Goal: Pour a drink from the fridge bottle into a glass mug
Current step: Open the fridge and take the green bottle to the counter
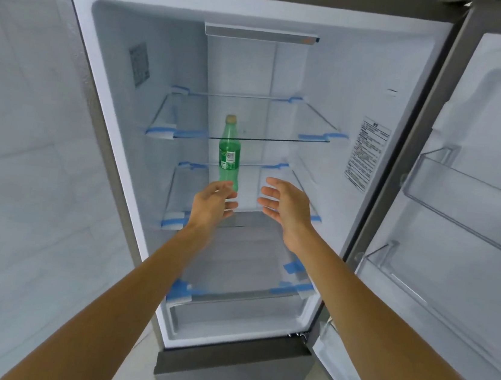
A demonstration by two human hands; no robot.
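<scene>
The fridge (101,54) stands open in front of me, its door (497,176) swung out to my right with clear bins (468,201) along its inner side. Inside are glass shelves (282,124) with strips of blue tape (173,219) at their corners, and a printed sticker (367,153) on the right inner wall. Both my bare arms reach into the middle of the compartment.

The green bottle (229,155) stands upright on the second shelf down, left of centre, with its cap on and a label around its middle.

My right hand (285,206) is held just to the right of the bottle, apart from it, fingers spread and palm turned toward it, gripping nothing. My left hand (213,201) is at the foot of the bottle, fingers loosely curled and parted; its fingertips overlap the bottle's base, but I cannot tell whether they touch it.
</scene>
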